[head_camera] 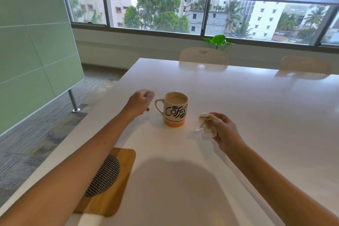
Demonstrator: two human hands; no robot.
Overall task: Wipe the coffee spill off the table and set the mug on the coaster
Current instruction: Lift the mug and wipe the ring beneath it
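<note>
A white mug [175, 109] with an orange base and black lettering stands upright on the white table [238, 106], full of milky coffee, its handle turned left. My left hand [140, 102] hovers just left of the handle, fingers loosely curled, holding nothing. To the right of the mug my right hand [222, 129] grips a crumpled white tissue [205, 124] slightly above the tabletop. The wooden coaster [117, 189] with a woven round insert lies near the table's front left edge, partly hidden under my left forearm. I see no spill on the table.
Two pale chairs [204, 57] stand at the far side of the table, with a small green plant [218, 40] behind them. The table's left edge runs diagonally past the coaster. A green partition [33, 51] stands on the floor at left.
</note>
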